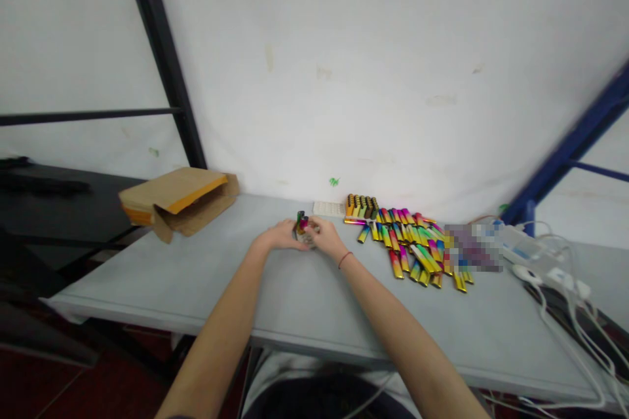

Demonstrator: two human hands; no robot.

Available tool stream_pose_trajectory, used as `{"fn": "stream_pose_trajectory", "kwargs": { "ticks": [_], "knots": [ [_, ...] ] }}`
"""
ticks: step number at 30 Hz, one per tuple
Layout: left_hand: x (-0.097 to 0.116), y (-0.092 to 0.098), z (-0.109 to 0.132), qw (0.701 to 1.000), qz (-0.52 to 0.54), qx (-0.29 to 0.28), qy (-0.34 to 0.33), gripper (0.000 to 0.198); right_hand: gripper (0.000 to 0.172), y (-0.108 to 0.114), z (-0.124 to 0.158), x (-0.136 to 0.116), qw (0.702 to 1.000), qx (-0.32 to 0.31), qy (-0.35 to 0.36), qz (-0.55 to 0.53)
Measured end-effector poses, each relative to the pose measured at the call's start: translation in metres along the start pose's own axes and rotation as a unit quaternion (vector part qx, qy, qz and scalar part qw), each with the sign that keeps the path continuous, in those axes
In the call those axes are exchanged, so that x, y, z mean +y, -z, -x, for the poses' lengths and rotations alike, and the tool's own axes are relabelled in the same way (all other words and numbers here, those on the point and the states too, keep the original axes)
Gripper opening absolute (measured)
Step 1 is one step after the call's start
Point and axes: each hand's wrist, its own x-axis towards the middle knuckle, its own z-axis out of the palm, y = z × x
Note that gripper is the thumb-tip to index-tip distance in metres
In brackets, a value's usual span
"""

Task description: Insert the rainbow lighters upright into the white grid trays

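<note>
Both my hands meet over the middle of the grey table. My left hand and my right hand are closed together round a small bunch of rainbow-coloured lighters, which stand upright between the fingers. A red band circles my right wrist. To the right lies a pile of several more rainbow lighters. Behind it, a row of lighters stands upright in a white tray by the wall.
An open brown cardboard box lies on its side at the table's back left. White power strips and cables sprawl at the right. A black frame post rises at the left, a blue one at the right.
</note>
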Motion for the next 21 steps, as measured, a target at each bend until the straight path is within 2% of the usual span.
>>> {"fn": "stream_pose_trajectory", "kwargs": {
  "ticks": [4, 9, 15, 21],
  "knots": [
    [-0.002, 0.0, 0.0, 1.0, 0.012, -0.008, -0.017, 0.07, 0.017, 0.002, 0.003, -0.002, 0.999, -0.005, -0.002, 0.042],
    [0.01, -0.001, 0.005, 0.997, 0.055, -0.021, -0.052, 0.07, 0.021, 0.004, 0.015, -0.01, 0.992, -0.014, 0.017, 0.125],
    [0.024, -0.007, 0.01, 0.995, 0.07, -0.027, -0.065, 0.067, 0.02, 0.001, 0.032, -0.01, 0.985, 0.052, -0.007, 0.166],
    [0.029, -0.012, 0.007, 0.991, 0.092, -0.034, -0.089, 0.064, 0.016, 0.002, 0.037, -0.01, 0.982, 0.083, -0.039, 0.166]
  ]
}}
